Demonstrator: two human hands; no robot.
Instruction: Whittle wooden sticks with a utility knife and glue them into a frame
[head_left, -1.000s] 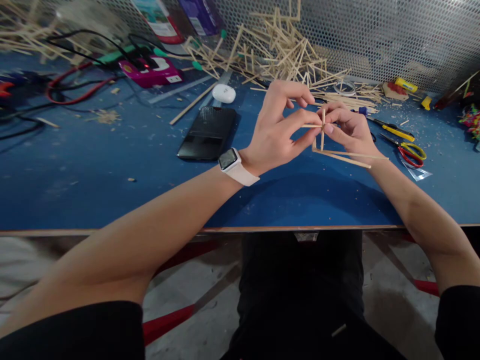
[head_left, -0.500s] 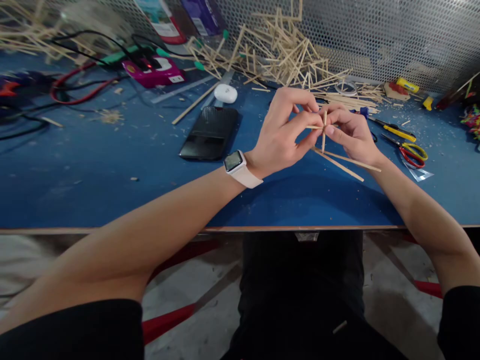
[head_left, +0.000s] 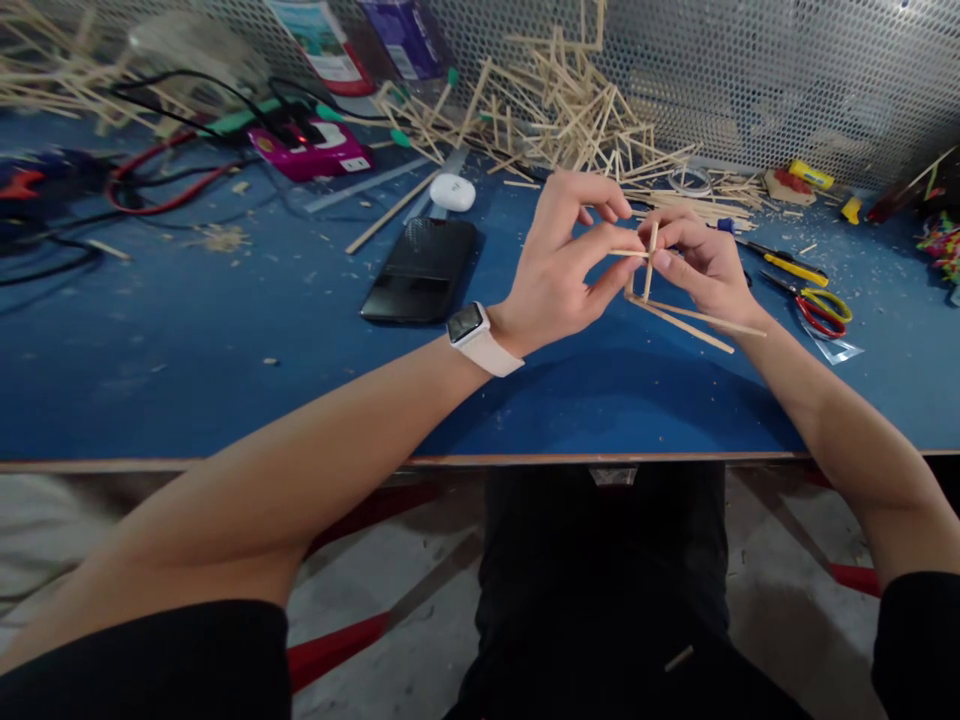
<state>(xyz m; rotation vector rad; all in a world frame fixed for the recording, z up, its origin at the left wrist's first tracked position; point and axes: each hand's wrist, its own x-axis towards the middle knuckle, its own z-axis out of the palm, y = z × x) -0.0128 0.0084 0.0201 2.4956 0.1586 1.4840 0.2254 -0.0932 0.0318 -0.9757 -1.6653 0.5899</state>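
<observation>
Both my hands meet over the blue table around a small frame of thin wooden sticks (head_left: 690, 326). My left hand (head_left: 570, 255), with a watch (head_left: 466, 322) on its wrist, pinches a short stick (head_left: 628, 253) between thumb and forefinger; its other fingers are curled above. My right hand (head_left: 701, 265) grips the frame near an upright stick (head_left: 651, 270), thumb and forefinger closed at the joint. Two longer sticks of the frame slant away to the lower right, below my right hand. Part of the frame is hidden behind the fingers.
A heap of wooden sticks (head_left: 570, 110) lies along the perforated metal panel (head_left: 735, 70). Left of my hands are a black phone (head_left: 421, 268), a white case (head_left: 453, 191) and a pink power strip (head_left: 311, 150). Scissors (head_left: 823, 310) and a yellow-handled tool (head_left: 799, 268) lie to the right.
The frame has tilted slightly in my fingers, so a second short upright now shows beside my left fingertips. Both hands keep their hold in nearly the same place.
</observation>
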